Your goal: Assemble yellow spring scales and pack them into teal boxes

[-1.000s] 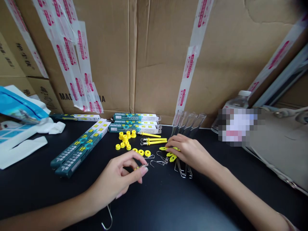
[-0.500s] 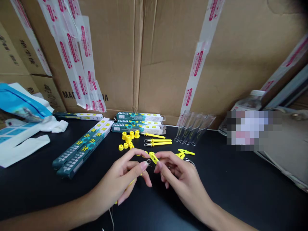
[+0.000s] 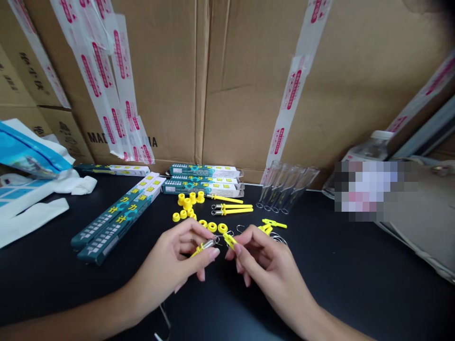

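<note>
My left hand is closed on a yellow rod with a metal spring, whose wire loop points right from between thumb and index finger. Between the thumb and index finger of my right hand is a small yellow slotted plastic piece. The piece and the spring's loop are close together, with a small gap between them. A bent metal wire shows below my left wrist. Yellow rings and yellow caps lie just beyond my hands.
Yellow rods with springs lie ahead. Clear tubes lean against the cardboard. Printed boxes lie left, more boxes at the back. Yellow slotted pieces and metal rings are beyond my right hand. A bottle stands right.
My left hand has turned, bringing the spring and its loop into clear view. My right hand has lowered the yellow piece slightly, and my left fingertips have come away from it.
</note>
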{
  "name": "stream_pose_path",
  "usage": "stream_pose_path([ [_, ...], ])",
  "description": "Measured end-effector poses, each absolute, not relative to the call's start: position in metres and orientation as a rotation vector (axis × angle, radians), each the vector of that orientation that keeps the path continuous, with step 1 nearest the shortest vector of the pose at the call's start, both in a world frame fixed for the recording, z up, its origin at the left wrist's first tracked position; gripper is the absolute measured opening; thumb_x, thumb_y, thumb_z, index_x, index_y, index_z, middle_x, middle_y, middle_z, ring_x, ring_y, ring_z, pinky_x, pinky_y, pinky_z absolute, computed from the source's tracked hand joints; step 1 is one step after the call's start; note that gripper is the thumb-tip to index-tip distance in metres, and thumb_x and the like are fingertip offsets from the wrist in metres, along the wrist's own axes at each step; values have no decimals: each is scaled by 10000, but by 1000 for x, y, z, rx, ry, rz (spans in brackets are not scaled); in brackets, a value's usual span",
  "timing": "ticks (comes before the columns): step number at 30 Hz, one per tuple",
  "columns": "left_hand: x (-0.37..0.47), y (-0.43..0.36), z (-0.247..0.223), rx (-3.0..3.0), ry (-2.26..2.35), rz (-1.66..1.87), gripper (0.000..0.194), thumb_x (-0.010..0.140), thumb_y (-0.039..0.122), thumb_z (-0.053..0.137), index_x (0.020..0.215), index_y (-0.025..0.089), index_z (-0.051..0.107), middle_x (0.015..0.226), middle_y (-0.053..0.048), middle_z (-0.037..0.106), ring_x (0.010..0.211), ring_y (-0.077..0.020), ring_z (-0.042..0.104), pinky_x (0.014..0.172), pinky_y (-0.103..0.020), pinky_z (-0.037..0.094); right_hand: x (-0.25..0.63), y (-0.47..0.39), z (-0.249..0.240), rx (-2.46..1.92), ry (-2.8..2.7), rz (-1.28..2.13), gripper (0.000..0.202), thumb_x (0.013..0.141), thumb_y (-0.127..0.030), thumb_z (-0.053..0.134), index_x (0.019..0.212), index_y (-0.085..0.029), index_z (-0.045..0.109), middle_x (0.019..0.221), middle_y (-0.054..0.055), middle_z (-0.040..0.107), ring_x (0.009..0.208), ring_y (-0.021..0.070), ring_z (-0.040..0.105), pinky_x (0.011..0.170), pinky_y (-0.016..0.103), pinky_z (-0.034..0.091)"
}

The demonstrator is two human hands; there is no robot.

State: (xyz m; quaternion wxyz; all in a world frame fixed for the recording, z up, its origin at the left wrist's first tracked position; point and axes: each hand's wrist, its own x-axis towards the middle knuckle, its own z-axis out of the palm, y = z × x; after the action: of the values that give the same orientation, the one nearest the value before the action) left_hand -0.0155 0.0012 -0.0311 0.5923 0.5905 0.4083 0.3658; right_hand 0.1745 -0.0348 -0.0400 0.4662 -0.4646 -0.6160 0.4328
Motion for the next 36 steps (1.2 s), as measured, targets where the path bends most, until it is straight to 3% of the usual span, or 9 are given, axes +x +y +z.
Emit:
stream_pose_path([
  [5,-18,4,-32,1389,971,917,324,755,406,766,878,191,557,681,68,569,367,5,373,289,-63,227,174,-36,-41,-1109,-1550,1060,166,945,-348,550,875,-199,570,755,1,649,543,88,552,459,174,470],
  [9,-18,5,-27,1343,981,954,333,840,514,652,906,197,571,663,73,550,351,18,322,296,-56,217,174,-35,-41,-1110,-1547,1033,143,944,-331,552,884,-202,564,767,5,664,544,84,543,458,165,473],
  [15,-16,6,-27,1296,878,897,374,763,480,750,912,188,571,728,47,551,441,-53,498,271,-108,403,173,-33,-42,-1109,-1517,1076,152,936,-351,562,915,-201,579,789,15,676,529,83,544,416,155,467],
  [21,-17,3,-30,1303,836,857,344,779,411,759,967,175,593,736,44,554,445,-60,539,266,-107,430,172,-33,-40,-1109,-1557,1034,275,927,-296,557,1165,-192,650,806,37,719,526,94,606,444,174,518],
  [25,-18,4,-30,1327,837,837,293,826,400,715,955,160,607,693,52,572,338,-15,476,282,-98,417,172,-32,-40,-1105,-1594,1008,288,917,-274,564,1151,-170,696,749,30,708,508,94,615,476,189,544],
  [36,-17,5,-31,1380,927,901,280,780,362,760,913,156,625,713,17,574,544,-103,563,314,-134,476,169,-33,-39,-1082,-1596,1073,320,925,-333,572,1168,-164,695,596,-14,620,486,107,600,477,208,543],
])
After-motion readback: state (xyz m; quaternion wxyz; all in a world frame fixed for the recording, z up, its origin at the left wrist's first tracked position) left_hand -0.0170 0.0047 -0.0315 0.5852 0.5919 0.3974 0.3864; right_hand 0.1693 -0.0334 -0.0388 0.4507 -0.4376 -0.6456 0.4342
